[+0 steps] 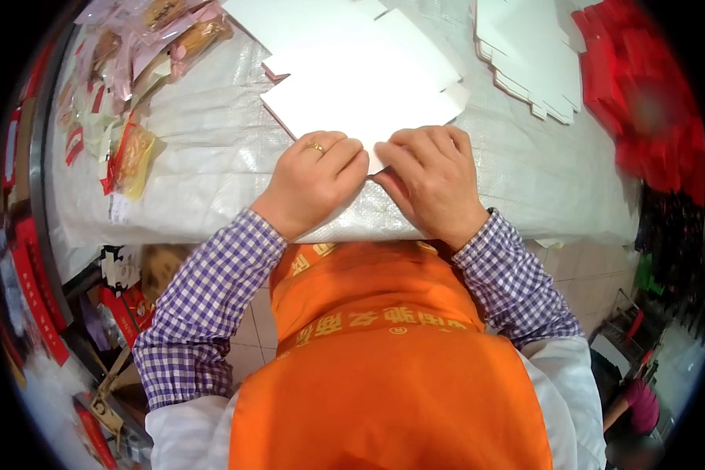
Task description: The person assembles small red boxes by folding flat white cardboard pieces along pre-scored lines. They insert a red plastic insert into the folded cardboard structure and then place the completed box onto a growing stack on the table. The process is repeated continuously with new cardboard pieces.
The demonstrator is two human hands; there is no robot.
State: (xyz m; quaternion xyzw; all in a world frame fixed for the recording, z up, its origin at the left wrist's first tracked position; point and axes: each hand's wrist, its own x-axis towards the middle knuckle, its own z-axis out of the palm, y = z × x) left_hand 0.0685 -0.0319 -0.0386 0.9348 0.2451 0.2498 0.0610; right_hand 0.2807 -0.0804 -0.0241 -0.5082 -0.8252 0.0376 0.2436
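In front of me a white die-cut cardboard box blank [360, 86] lies flat on the table, its notched edges showing dark reddish-brown undersides. My left hand [319, 178], with a gold ring, is closed over the near left edge of the blank. Fingers curled, my right hand [432, 178] pinches the near corner from the other side. The two hands almost meet at that corner. My fingertips hide most of the part they grip.
White woven sheeting [219, 157] covers the table. Packaged food in clear bags [133, 153] lies at the left. More white box blanks [529, 59] are stacked at the right, beside red bags [634, 94]. Another person [638, 407] is at the lower right.
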